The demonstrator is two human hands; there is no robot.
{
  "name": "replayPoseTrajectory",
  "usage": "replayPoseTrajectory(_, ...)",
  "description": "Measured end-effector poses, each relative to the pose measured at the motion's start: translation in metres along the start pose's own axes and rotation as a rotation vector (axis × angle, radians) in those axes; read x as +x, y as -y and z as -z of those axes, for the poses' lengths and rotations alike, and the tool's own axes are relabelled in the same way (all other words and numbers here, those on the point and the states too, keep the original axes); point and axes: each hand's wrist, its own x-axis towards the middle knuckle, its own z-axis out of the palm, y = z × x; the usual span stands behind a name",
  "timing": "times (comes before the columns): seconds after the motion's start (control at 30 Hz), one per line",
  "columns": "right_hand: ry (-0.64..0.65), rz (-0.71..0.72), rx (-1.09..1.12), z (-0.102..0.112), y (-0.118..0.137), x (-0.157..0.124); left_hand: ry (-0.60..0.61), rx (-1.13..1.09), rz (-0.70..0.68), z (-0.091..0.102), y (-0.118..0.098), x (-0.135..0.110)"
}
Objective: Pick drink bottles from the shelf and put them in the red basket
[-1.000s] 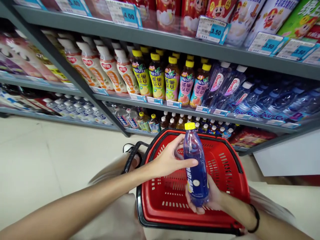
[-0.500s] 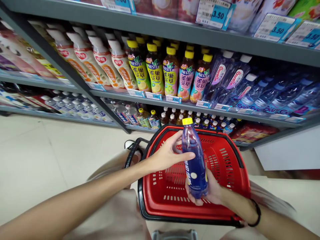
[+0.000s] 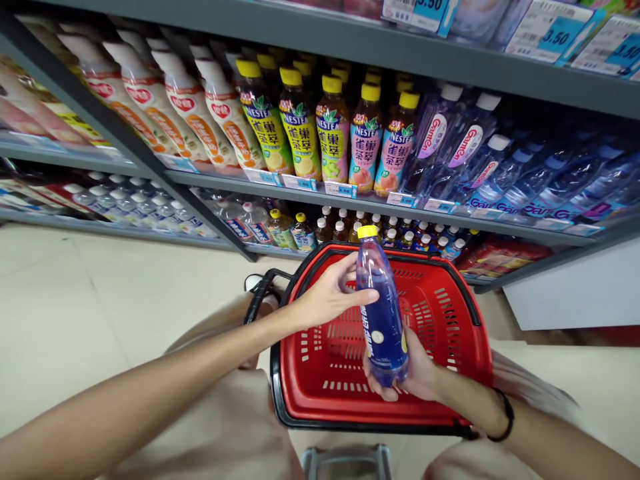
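Note:
A blue drink bottle with a yellow cap stands upright between both my hands, above a red shopping basket. My left hand grips the bottle's upper part, thumb across its front. My right hand cups the bottle's base from below and behind; a black band circles that wrist. The basket has a black rim and handle and nothing shows inside it.
Grey store shelves run across the view with price tags. Nestea bottles with yellow caps, pale milk-drink bottles and clear water bottles fill the middle shelf. Small bottles line the lowest shelf. Pale tiled floor lies at left.
The view has tilted down a little and the bottle with both hands has shifted slightly left and up in the picture. Both grips are unchanged.

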Motion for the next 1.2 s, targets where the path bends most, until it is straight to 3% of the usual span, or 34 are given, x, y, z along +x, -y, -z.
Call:
replayPoseTrajectory(0.13, -0.035, 0.009, -0.013, -0.006, 0.007, -0.001, 0.0, 0.04, 0.004, 0.003, -0.001, 0.004)
replayPoseTrajectory(0.3, -0.195, 0.178, -0.013, -0.024, 0.022, -0.006, -0.134, 0.096, 0.066, 0.012, -0.005, 0.01)
replayPoseTrajectory(0.47, -0.26, 0.319, -0.133, -0.033, 0.032, -0.009, -0.219, -0.037, 0.126, 0.022, -0.009, 0.016)
replayPoseTrajectory(0.67, -0.503, 0.516, -0.276, -0.027, 0.045, -0.012, -0.337, -0.109, 0.145, 0.028, -0.02, 0.016)
replayPoseTrajectory(0.87, -0.466, 0.633, -0.388, -0.018, 0.057, -0.019, -0.369, -0.104, 0.13, 0.033, -0.018, 0.016)
replayPoseTrajectory(1.03, -0.637, 0.833, -0.653, -0.007, 0.048, -0.014, -0.412, -0.065, 0.17, 0.04, -0.004, 0.017)
replayPoseTrajectory(1.2, -0.706, 0.989, -0.858, -0.001, 0.046, -0.015, -0.473, -0.133, 0.231, 0.041, 0.003, 0.017)
